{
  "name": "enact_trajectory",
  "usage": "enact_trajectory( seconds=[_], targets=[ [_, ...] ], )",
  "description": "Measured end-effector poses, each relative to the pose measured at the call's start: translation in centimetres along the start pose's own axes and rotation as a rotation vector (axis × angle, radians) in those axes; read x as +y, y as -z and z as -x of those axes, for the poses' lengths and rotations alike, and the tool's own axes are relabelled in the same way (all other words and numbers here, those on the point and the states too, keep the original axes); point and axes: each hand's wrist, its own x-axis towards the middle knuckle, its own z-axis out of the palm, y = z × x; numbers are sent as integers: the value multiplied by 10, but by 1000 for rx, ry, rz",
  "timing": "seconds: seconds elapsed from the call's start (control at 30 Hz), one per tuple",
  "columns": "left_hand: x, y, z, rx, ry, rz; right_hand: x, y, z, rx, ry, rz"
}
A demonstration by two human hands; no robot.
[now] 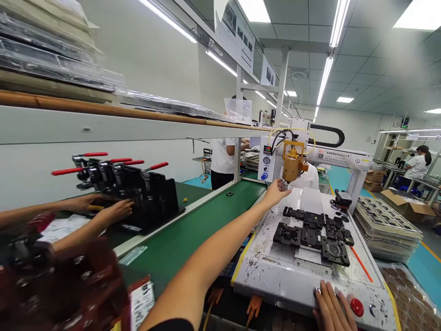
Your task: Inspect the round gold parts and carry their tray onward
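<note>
My left hand point(274, 194) is stretched out over the far left of a white benchtop machine point(265, 276), just below its brass-coloured head point(291, 166). Its fingers are closed around a small clear piece point(284, 185), whose kind I cannot make out. My right hand point(333, 307) lies with fingers extended on the machine's front edge, left of a red push button point(357, 307). Between the hands, black fixture blocks point(312, 234) sit on the machine bed. A thin orange-red stick point(361, 264) lies to their right.
A green conveyor belt point(193, 230) runs along the left, with a small black ring point(229, 194) on it. Beyond it, a co-worker's hands point(117, 211) are at a black clamp fixture point(151, 202) with red handles. Stacked trays point(386, 234) stand right of the machine.
</note>
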Motion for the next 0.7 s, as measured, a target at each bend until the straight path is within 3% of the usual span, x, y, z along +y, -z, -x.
enact_trajectory(
  seconds=[0.23,0.53,0.6,0.7],
  targets=[
    [12,13,-10,81,52,-123,2,10,-10,-66,78,59],
    [-23,61,-23,251,243,-275,3,14,-17,-88,148,93],
    [-32,58,-24,230,267,-287,2,12,-13,-77,117,75],
    [-42,38,-25,155,282,-302,0,8,-6,-46,40,21]
  ],
)
